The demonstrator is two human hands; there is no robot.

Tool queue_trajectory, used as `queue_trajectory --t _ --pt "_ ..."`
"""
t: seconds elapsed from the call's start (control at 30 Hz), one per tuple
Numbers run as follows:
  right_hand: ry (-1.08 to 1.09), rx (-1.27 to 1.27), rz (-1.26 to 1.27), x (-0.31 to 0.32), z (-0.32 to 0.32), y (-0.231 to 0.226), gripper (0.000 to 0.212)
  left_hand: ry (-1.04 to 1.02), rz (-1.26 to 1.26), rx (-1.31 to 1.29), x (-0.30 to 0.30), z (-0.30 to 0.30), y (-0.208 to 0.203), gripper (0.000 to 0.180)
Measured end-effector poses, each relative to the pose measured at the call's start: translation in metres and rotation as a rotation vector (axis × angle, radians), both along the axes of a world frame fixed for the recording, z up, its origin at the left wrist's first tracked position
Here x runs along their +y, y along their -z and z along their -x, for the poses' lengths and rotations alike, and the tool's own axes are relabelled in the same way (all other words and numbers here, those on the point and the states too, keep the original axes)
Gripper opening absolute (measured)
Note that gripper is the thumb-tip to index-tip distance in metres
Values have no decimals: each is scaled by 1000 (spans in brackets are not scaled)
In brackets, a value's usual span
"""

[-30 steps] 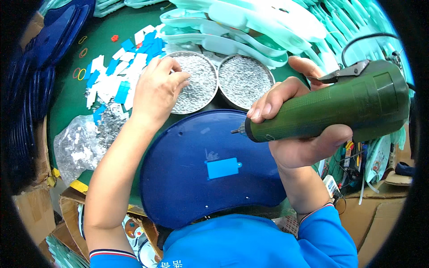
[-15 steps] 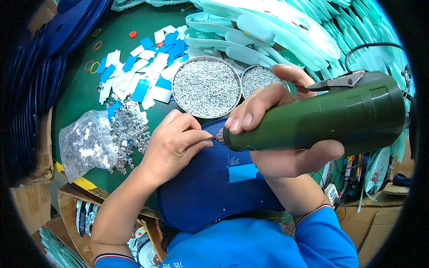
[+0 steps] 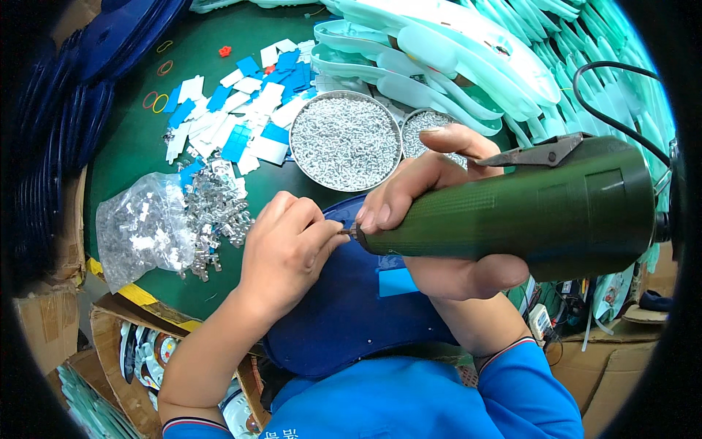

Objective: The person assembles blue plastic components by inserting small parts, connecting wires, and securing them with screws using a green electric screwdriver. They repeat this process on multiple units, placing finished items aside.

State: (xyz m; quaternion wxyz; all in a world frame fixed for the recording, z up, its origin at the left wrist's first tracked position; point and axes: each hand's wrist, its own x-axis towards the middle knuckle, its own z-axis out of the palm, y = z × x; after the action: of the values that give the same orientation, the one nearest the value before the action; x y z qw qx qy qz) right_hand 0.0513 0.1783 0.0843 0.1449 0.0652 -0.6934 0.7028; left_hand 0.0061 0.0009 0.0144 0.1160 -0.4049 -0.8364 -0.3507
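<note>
My right hand point(image 3: 413, 183) wraps round a dark green electric screwdriver point(image 3: 526, 212), which lies nearly level with its metal lever on top and its bit pointing left. My left hand point(image 3: 287, 245) is closed, thumb and forefinger pinched at the tip of the bit point(image 3: 349, 231); whatever small thing they hold is hidden. Beneath both hands lies a dark blue curved panel point(image 3: 329, 325), its near edge close to my body. A light blue rectangular piece point(image 3: 398, 282) rests on the panel, partly covered by my right hand.
Two round dishes hold small silver screws point(image 3: 345, 143). White and blue flat pieces point(image 3: 234, 110) lie scattered farther left, beyond a clear plastic bag point(image 3: 142, 234) and small metal parts point(image 3: 216, 205). Mint-green shells point(image 3: 417, 69) pile up far right; dark blue panels point(image 3: 51, 161) stack at left.
The screwdriver has shifted slightly left, its rear end lower. My left hand has stayed pinched at the bit. The whole view has shifted a little.
</note>
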Motion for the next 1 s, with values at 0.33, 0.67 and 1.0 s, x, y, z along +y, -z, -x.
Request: queue_trajectory --t 0.33,0.67,1.0 --pt "-31 75 46 0 15 23 101 -26 -113 22 1 -2 22 21" --pt "-59 105 -20 -3 22 31 106 -61 -127 -94 -5 -1 21 21" --pt "-166 122 136 -26 1 15 116 -82 -178 -338 -31 -21 10 16"
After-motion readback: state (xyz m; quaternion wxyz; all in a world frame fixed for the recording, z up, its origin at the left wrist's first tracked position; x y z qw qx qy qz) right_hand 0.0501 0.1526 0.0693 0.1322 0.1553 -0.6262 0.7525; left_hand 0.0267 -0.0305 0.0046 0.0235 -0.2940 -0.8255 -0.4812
